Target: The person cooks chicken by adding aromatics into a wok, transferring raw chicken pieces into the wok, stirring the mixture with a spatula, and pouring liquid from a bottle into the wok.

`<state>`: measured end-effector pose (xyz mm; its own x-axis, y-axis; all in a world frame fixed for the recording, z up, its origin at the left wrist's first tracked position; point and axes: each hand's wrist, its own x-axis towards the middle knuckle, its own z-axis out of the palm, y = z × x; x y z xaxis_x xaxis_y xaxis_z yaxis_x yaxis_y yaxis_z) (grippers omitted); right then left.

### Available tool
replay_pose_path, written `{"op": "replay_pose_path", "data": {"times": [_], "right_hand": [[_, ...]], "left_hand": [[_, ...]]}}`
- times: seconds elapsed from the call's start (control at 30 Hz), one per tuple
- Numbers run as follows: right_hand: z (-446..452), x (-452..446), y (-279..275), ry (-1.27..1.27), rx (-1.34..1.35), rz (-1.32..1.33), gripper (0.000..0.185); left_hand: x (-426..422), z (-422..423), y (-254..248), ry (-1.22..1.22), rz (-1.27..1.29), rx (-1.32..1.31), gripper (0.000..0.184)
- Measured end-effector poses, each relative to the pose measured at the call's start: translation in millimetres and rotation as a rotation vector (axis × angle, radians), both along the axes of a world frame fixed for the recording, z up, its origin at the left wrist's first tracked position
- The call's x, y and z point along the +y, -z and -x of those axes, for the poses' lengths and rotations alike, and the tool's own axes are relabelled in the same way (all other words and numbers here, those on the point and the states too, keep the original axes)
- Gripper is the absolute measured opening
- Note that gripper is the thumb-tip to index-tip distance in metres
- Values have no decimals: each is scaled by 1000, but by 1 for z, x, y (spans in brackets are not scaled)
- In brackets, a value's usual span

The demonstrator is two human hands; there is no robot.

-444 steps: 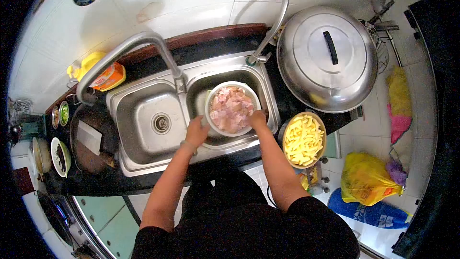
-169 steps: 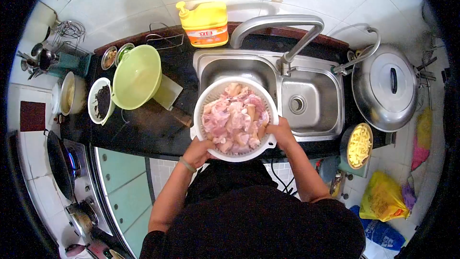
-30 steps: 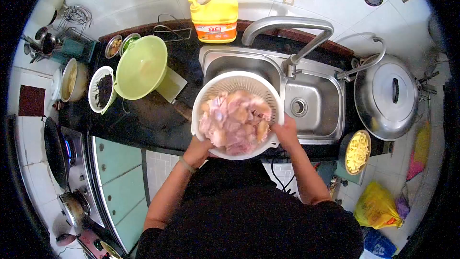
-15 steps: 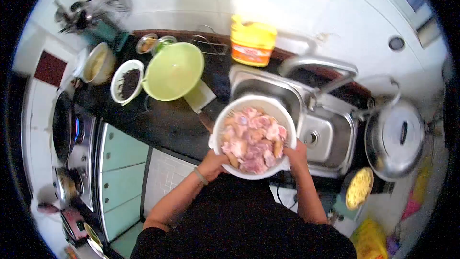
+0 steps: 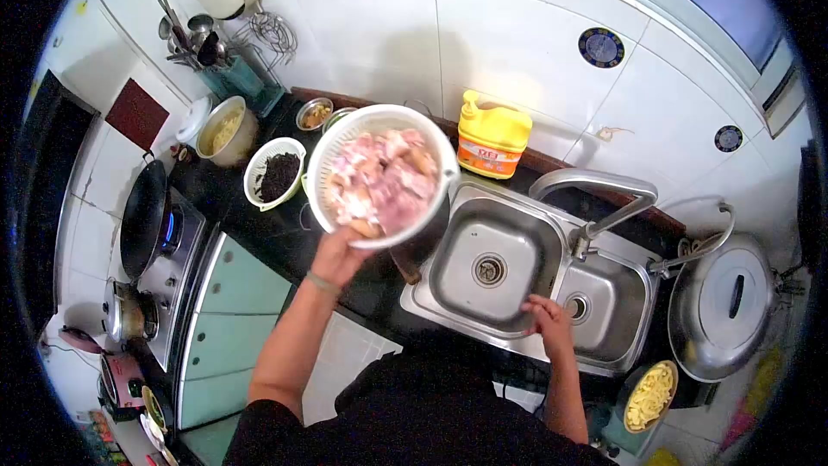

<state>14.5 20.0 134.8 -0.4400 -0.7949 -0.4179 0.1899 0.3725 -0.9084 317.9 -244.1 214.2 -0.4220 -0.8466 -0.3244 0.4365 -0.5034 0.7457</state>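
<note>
My left hand (image 5: 341, 254) grips the near rim of a white colander (image 5: 447, 164), its fingers closed on the edge. Raw meat pieces (image 5: 384, 179), pink with pale skin, fill it. The colander is over the counter, left of the sink, and hides nearly all of a light green bowl. My right hand (image 5: 549, 321) holds nothing and hovers over the divider between the two sink basins, fingers loosely bent and apart. Below the colander a cleaver's wooden handle (image 5: 404, 265) shows; its blade is hidden.
The steel double sink (image 5: 466, 233) has a curved faucet (image 5: 604, 181). Behind it stands a yellow jug (image 5: 493, 134). A white basket of dark food (image 5: 278, 174) sits left. A wok (image 5: 145, 220) is over a lit burner. A large lidded pan (image 5: 723, 306) stands right.
The colander of meat has moved up and left from in front of the sink to over the green bowl. My right hand has let go of it and is over the sink.
</note>
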Motion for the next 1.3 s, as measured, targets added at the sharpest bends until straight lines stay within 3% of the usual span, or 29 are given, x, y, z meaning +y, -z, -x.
{"op": "replay_pose_path", "data": {"times": [0.17, 0.23, 0.3, 0.37, 0.43, 0.5, 0.63, 0.77, 0.8, 0.83, 0.87, 0.93, 0.97, 1.03, 1.1, 1.13, 1.17, 1.23, 1.27, 1.3], "right_hand": [[-14, 10, 17, -49, -129, -93, 29], [-12, 8, 27, -56, -158, -95, 29], [-11, 8, 30, -133, -63, -146, 30], [-9, 6, 41, -126, -39, -125, 30], [-4, 4, 47, -148, 43, -212, 30], [2, 5, 54, -224, 189, -166, 30], [0, -7, 34, -118, 145, -140, 29], [5, -23, 20, -54, 188, -202, 29], [14, -21, 38, 102, 76, -65, 31], [36, -13, 64, 144, 608, -62, 31], [55, -12, 65, 270, 762, -86, 30], [116, -14, 78, 394, 894, 119, 37], [147, -16, 85, 448, 967, 216, 42], [156, -37, 73, 308, 1037, 222, 46], [170, -44, 95, 125, 737, 166, 51], [156, -46, 90, 208, 582, 284, 41], [165, -39, 101, 128, 686, 250, 31], [170, -35, 111, 36, 792, 220, 23], [149, -34, 98, 36, 902, 206, 17], [138, -32, 91, 36, 1015, 186, 13]], "left_hand": [[-63, -5, 3, -72, 22, 82, 51], [-77, -6, 7, -185, -136, -15, 50], [-82, -11, 21, -131, -163, 44, 50], [-77, 0, 14, -181, -96, -233, 50], [-95, -18, 44, -149, -108, -234, 39], [-86, -24, 33, -100, -100, -420, 31], [-70, -58, 12, 37, -121, -562, 23], [-14, -58, -8, -62, -26, -510, 15], [-7, -75, 16, -11, 30, -538, 14], [10, -76, 20, -124, -53, -545, 17], [24, -87, 34, -165, -101, -479, 21], [49, -113, 79, -211, -200, -534, 23], [69, -111, 72, -328, -259, -548, 23], [97, -131, 103, -332, -267, -597, 22], [127, -150, 127, -391, -282, -698, 24], [142, -158, 136, -403, -281, -795, 26], [156, -191, 173, -188, -136, -968, 27], [190, -250, 249, 675, 654, -1741, 35], [215, -263, 262, 958, 816, -1900, 40], [231, -268, 258, 1069, 701, -1869, 42]]}}
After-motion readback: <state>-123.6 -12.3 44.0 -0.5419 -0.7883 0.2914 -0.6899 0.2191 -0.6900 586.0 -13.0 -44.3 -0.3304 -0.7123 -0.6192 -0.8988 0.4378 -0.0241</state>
